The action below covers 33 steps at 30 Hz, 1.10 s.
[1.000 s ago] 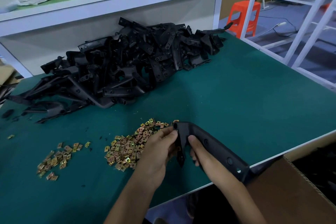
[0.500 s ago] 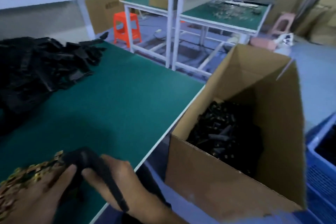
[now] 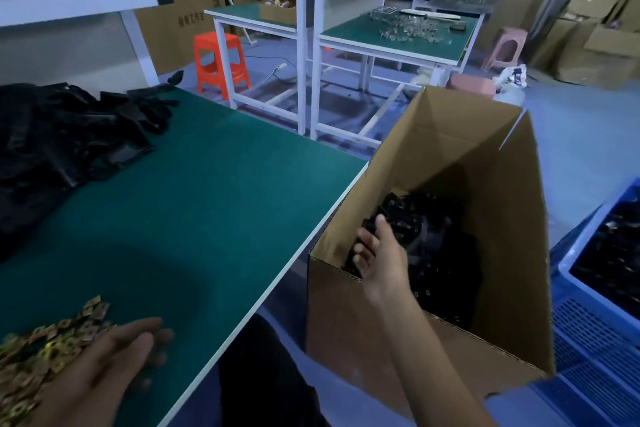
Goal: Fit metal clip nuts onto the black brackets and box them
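Brass-coloured clip nuts [image 3: 41, 350] lie in a loose heap at seven o'clock in the view, on the green-topped table [image 3: 207, 201]. The left hand [image 3: 104, 367] rests on the heap's right edge, palm down. Its fingers are straight and relaxed, and nothing is gripped.

At ten o'clock, well apart from the nuts, loose brackets [image 3: 69, 135] are piled black and tangled at the back of the table. Blur hides whether any of them carry a nut.

Beyond the table's far edge, at twelve o'clock, an orange stool [image 3: 220, 59] stands on the floor. Just right of it is a second bench [image 3: 398, 35], also green-topped, with small pale parts scattered on it.

At three to four o'clock an open cardboard box [image 3: 502, 253] stands just beside the table's right edge, flaps raised. The right hand [image 3: 381, 253] reaches over the near wall into the opening, thumb up and fingers spread wide. No grip is visible. It cannot be determined whether the fingertips touch the parts beneath. The boxed brackets [image 3: 436, 236] form a dark heap in the bottom of the box.

At four o'clock, against the box's right side, a blue perforated crate [image 3: 595, 305] holds further dark parts.
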Available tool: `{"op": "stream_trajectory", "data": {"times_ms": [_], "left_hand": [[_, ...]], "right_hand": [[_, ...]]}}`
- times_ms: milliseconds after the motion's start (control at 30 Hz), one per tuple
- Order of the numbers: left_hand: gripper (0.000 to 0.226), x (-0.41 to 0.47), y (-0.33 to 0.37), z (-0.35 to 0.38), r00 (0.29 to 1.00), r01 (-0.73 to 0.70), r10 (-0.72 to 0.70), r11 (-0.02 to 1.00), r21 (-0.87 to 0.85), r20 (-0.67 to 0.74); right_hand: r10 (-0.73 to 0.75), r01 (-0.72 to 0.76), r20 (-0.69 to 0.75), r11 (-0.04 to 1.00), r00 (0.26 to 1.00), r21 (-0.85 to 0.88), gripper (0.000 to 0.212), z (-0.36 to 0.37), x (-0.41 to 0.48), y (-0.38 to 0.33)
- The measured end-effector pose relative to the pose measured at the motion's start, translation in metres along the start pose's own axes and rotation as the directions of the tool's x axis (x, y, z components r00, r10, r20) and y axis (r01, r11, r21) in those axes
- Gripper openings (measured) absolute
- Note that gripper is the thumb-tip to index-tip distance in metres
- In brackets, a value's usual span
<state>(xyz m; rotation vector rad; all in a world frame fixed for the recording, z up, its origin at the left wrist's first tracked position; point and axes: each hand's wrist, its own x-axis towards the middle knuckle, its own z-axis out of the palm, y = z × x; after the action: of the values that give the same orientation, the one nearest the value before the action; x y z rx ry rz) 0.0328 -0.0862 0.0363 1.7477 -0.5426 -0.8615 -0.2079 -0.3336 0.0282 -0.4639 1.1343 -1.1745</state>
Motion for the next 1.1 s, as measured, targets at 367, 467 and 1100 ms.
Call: {"op": "stream_trajectory", "data": {"times_ms": [367, 467, 1100], "left_hand": [[0.013, 0.011, 0.018, -0.022, 0.972, 0.001, 0.004, 1.0, 0.019, -0.235], [0.008, 0.022, 0.024, -0.049, 0.925, 0.014, 0.053, 0.985, 0.173, -0.375], [0.038, 0.113, 0.026, -0.196, 0.835, 0.328, 0.353, 0.298, 0.896, -0.423]], "right_hand": [[0.03, 0.408, 0.752, 0.825, 0.659, -0.391, 0.014, 0.095, -0.1, 0.123], [0.065, 0.672, 0.875, 0.614, 0.479, -0.413, 0.018, 0.103, -0.113, 0.152], [0.024, 0.705, 0.897, 0.61, 0.442, -0.363, 0.016, 0.114, -0.113, 0.172]]}}
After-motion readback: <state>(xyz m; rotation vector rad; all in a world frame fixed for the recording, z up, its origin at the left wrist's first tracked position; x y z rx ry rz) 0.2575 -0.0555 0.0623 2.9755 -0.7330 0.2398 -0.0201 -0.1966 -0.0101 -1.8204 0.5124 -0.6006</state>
